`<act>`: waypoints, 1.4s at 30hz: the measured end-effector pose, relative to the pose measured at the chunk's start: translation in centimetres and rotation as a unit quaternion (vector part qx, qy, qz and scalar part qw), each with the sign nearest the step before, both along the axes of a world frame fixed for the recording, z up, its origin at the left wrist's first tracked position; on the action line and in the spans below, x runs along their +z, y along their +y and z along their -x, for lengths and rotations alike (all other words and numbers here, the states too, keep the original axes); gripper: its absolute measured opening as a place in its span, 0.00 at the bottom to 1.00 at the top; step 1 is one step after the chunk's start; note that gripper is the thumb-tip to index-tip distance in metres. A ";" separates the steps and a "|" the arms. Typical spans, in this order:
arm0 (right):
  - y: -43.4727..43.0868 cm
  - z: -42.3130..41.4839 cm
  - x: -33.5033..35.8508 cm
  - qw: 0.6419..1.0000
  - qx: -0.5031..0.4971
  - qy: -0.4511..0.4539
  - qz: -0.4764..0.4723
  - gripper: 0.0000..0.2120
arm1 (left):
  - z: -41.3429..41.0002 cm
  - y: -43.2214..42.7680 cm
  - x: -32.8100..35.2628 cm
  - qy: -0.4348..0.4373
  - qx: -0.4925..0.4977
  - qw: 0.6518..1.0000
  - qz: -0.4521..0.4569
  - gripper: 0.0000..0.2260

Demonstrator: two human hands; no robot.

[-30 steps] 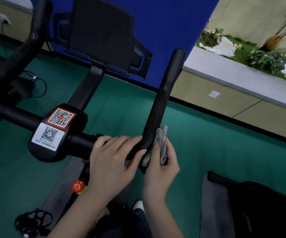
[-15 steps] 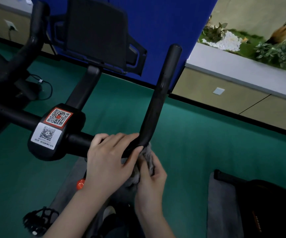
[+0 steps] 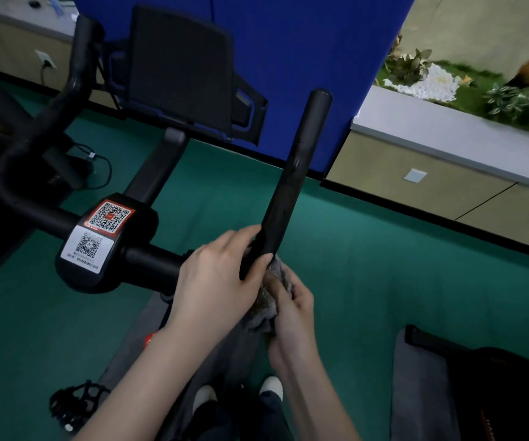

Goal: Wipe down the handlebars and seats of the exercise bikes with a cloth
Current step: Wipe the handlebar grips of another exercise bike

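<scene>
The right hand [image 3: 292,310] bunches the cloth [image 3: 261,316] at the foot of the handlebar [image 3: 292,173], the left hand [image 3: 212,281] curls round the bend beside it, and the bar's length runs up and away from both.

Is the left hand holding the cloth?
No, the cloth is bunched in the right hand beside the handlebar bend, while the left hand grips the bar itself.

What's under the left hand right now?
The left hand grips the handlebar bend; the bar beneath its palm is covered. Gray cloth, held by the right hand, shows below its thumb.
</scene>
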State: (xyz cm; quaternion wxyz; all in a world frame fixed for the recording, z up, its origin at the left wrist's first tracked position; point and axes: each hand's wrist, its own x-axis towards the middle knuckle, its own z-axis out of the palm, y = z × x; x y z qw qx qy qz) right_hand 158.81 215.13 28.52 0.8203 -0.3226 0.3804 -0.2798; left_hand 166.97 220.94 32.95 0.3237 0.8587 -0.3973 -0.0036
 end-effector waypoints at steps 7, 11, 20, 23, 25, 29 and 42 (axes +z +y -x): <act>-2.6 -0.8 0.7 0.994 -0.033 0.033 0.094 0.10 | 0.5 -1.2 -0.2 -0.010 0.046 0.999 -0.001 0.18; -1.4 -0.4 0.2 0.968 -0.067 0.093 0.223 0.06 | 0.5 -2.1 -0.4 0.004 0.059 0.998 -0.002 0.18; -4.7 -2.4 1.7 0.903 -0.119 0.125 0.393 0.12 | 0.5 -2.2 -1.2 -0.032 0.073 0.996 0.034 0.15; -3.4 -1.5 1.2 0.893 -0.108 0.124 0.419 0.14 | 0.4 -2.2 -1.4 -0.037 0.078 0.995 0.044 0.17; -4.2 -1.8 1.4 0.884 -0.106 0.126 0.437 0.14 | 0.4 -2.2 -1.6 -0.047 0.080 0.994 0.050 0.16; -7.2 -3.9 2.8 0.866 -0.108 0.135 0.469 0.13 | 0.4 -2.3 -1.6 -0.062 0.085 0.993 0.046 0.16; -10.1 -3.5 5.8 0.698 0.072 0.217 0.679 0.09 | 0.1 -1.8 -1.2 -0.042 0.073 0.996 0.010 0.19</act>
